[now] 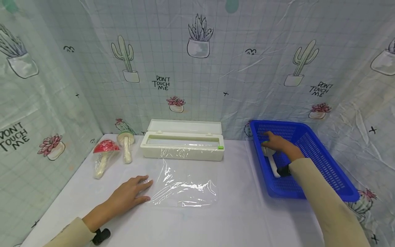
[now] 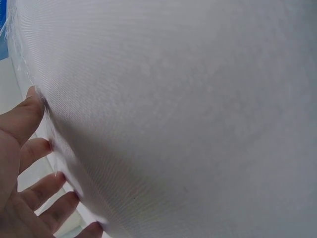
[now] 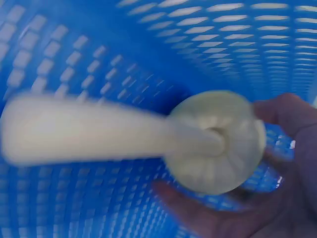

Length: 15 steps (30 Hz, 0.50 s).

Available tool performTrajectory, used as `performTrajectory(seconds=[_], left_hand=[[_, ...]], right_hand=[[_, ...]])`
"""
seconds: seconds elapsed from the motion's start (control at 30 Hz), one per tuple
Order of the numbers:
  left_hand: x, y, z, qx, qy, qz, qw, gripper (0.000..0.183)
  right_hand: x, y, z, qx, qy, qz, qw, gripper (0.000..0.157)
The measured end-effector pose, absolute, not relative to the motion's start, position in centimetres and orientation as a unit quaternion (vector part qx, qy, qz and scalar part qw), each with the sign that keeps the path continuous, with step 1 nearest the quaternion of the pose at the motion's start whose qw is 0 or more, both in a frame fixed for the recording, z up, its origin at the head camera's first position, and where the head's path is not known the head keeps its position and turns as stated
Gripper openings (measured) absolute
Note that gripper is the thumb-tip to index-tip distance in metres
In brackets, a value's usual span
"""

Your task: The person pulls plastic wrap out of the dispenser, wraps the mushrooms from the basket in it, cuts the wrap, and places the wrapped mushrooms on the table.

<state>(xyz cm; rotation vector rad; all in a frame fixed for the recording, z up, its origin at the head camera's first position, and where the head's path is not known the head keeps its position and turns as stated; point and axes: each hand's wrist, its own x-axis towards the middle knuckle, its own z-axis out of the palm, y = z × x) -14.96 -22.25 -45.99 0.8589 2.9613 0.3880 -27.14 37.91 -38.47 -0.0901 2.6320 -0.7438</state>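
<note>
Inside the blue basket (image 1: 310, 132), my right hand (image 1: 280, 143) grips a mushroom model (image 1: 273, 165) by its cap. The right wrist view shows its pale gilled underside and long white stem (image 3: 89, 130), with thumb and fingers around the cap. My left hand (image 1: 128, 192), fingers spread and straight, rests on the table at the left edge of a clear plastic film sheet (image 1: 188, 187). That sheet lies in front of a white cling film dispenser (image 1: 182, 153), whose lid (image 1: 185, 126) stands raised.
Left of the dispenser lie a red-capped mushroom model (image 1: 106, 146) wrapped in clear film and a second, pale-stemmed mushroom model (image 1: 127, 149). A small green piece (image 1: 220, 147) sits at the dispenser's right end. A patterned cloth (image 1: 197, 75) hangs behind the white table (image 1: 234, 216).
</note>
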Motion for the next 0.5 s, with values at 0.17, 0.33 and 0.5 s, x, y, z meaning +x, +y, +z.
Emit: performTrajectory(seconds=[0.17, 0.33, 0.5], left_hand=[[-14.9, -22.2, -46.0, 0.280, 0.952, 0.123, 0.012, 0.061], [-14.9, -22.2, -45.9, 0.279, 0.952, 0.123, 0.009, 0.060], [-14.8, -22.2, -46.0, 0.275, 0.954, 0.121, 0.017, 0.061]], right_hand=[[-26.6, 37.5, -37.6, 0.052, 0.891, -0.347, 0.286, 0.077], [-26.3, 37.4, -37.2, 0.039, 0.888, -0.353, 0.293, 0.075], [-26.3, 37.7, -37.4, 0.028, 0.907, -0.329, 0.259, 0.075]])
